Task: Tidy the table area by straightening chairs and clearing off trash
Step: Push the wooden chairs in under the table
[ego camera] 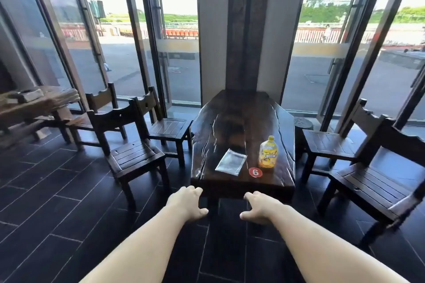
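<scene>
A dark wooden table [232,122] runs away from me toward a pillar. On its near end stand a yellow drink bottle [268,153], a clear plastic wrapper [231,161] and a red round number tag [255,172]. Two dark wooden chairs stand left of the table: a near one [132,156] turned askew and a far one [166,126]. Two more stand on the right, a near one [377,181] and a far one [331,142]. My left hand [187,202] and my right hand [261,208] hover open just short of the table's near edge, holding nothing.
Another wooden table [36,103] with a chair [101,101] behind it stands at the far left. Tall glass doors line the back wall on both sides of the pillar [243,30]. A small round stool [303,123] sits beside the table's right side. Dark tiled floor lies around me.
</scene>
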Available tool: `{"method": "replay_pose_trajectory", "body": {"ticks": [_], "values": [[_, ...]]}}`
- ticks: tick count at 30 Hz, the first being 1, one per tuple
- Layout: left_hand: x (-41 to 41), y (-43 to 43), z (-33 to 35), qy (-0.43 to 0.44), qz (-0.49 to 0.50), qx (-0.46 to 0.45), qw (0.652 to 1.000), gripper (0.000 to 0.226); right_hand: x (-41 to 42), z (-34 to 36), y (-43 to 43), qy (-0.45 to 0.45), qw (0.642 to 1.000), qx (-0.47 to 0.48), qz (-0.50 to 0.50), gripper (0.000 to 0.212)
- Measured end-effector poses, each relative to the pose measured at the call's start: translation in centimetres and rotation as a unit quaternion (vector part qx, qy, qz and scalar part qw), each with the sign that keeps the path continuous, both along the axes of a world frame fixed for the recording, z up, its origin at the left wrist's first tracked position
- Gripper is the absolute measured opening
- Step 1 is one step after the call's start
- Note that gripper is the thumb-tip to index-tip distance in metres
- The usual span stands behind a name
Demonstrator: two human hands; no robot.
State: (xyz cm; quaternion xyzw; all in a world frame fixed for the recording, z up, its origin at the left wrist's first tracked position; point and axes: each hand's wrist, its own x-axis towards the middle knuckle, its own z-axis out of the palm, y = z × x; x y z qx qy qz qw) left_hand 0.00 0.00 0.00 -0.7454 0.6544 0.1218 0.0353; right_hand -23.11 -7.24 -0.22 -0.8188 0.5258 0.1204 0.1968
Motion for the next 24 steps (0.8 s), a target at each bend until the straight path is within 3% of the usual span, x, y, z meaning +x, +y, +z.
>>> {"method": "replay_pose_trajectory", "body": {"ticks": [20, 24], "values": [[32.6, 4.0, -0.9, 0.002, 0.175, -0.016, 0.985, 0.065, 36.6, -0.1, -2.9, -0.013, 0.989, -0.013, 0.150, 0.074], [38.6, 5.9, -0.7, -0.019, 0.215, -0.022, 0.976, 0.073, 43.9, 0.2, -2.3, -0.024, 0.982, -0.006, 0.187, 0.072]]}}
